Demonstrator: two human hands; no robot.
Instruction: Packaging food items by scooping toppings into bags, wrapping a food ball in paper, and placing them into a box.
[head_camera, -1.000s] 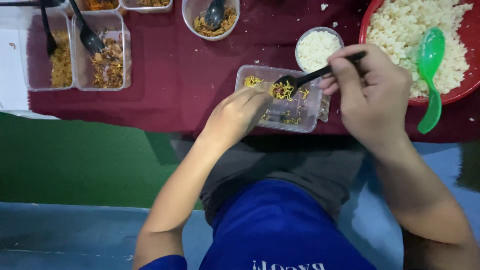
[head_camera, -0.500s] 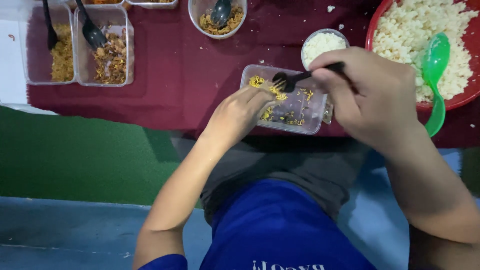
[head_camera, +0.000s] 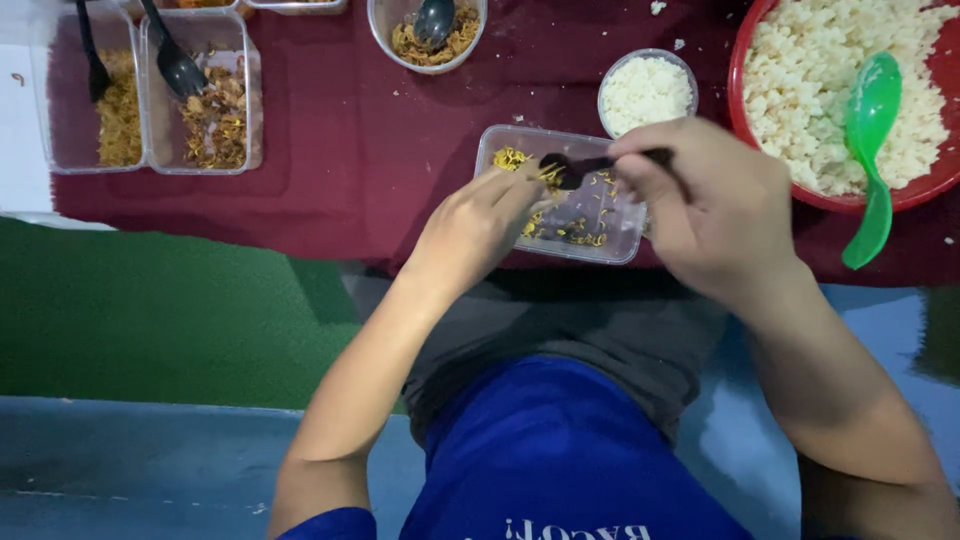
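The handle of the black plastic spoon (head_camera: 578, 168) is lying buried inside the right hand (head_camera: 705, 205), so only its bowl and a short stub are showing, and motion blur is softening both. That hand is curling knuckles-up over the right end of the clear rectangular container (head_camera: 560, 195), pinching the spoon between thumb and bent fingers and hiding the container's right wall. The left hand (head_camera: 475, 225) is resting on the container's near left edge, fingers pressed together and reaching in towards the yellow noodles (head_camera: 512, 158); whether it is gripping the rim or only steadying it is not showing, since the fingertips are sitting under the spoon bowl. The container is lying on the maroon cloth (head_camera: 350, 140) just in front of the person's lap, near a small round cup of white rice (head_camera: 645, 92). The red bowl of rice (head_camera: 905, 195) is running off the right and top edges, a green spoon (head_camera: 868, 150) lying in it. Further containers of toppings (head_camera: 215, 110) at the top left are being cropped by the frame.
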